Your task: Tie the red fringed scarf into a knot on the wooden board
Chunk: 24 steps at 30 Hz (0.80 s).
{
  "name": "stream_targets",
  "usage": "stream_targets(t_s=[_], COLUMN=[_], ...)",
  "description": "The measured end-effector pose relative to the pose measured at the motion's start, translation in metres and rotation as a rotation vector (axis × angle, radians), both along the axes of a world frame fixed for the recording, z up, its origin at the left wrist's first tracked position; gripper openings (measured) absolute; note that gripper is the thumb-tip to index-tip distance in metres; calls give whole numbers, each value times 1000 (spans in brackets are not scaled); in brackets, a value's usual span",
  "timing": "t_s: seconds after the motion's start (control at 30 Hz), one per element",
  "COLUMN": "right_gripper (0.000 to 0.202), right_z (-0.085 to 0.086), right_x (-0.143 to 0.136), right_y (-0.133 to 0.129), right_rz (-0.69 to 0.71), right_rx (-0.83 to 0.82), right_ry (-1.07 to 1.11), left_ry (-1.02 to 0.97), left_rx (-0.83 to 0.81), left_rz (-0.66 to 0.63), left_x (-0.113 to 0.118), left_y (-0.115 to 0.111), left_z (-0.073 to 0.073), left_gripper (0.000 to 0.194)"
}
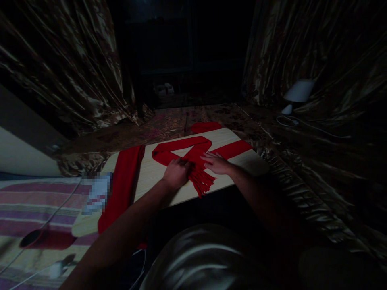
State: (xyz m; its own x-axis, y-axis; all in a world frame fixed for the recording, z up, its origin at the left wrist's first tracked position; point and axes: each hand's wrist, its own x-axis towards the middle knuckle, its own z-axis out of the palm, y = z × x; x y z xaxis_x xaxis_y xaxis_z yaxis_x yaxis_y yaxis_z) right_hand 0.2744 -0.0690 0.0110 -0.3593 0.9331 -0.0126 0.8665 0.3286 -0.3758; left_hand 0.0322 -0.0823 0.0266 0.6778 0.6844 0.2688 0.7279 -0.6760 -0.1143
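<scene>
A red scarf (193, 141) with a fringed end lies looped on a pale wooden board (178, 198). My left hand (177, 173) is closed on the scarf beside the fringe. My right hand (215, 162) rests on the scarf just right of the fringe, its fingers spread and flat. One red strip runs from beneath that hand toward the board's right side. Another red cloth (122, 183) hangs across the left part of the board.
A white lamp (300, 90) with a cord stands at the back right. Red cloth (206, 127) lies behind the board. On the striped bedding at left are a dark red cylinder (56, 239), cables and a white plug (56, 270). Patterned curtains (75, 60) hang behind.
</scene>
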Motion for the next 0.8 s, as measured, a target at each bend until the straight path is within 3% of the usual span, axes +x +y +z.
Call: stream_targets(t_s=[0.23, 0.43, 0.8], right_gripper=[53, 55, 62], right_z=[0, 2, 0], right_x=[0, 3, 5], right_y=[0, 1, 3], right_rz=[0, 6, 18], right_rx=[-8, -31, -34], right_ry=[6, 11, 15], left_ry=[15, 107, 16], left_rx=[-22, -54, -112], left_rz=[-92, -66, -27], left_x=[19, 26, 26], left_y=[-11, 1, 10], left_z=[5, 4, 4], left_gripper=[46, 30, 38])
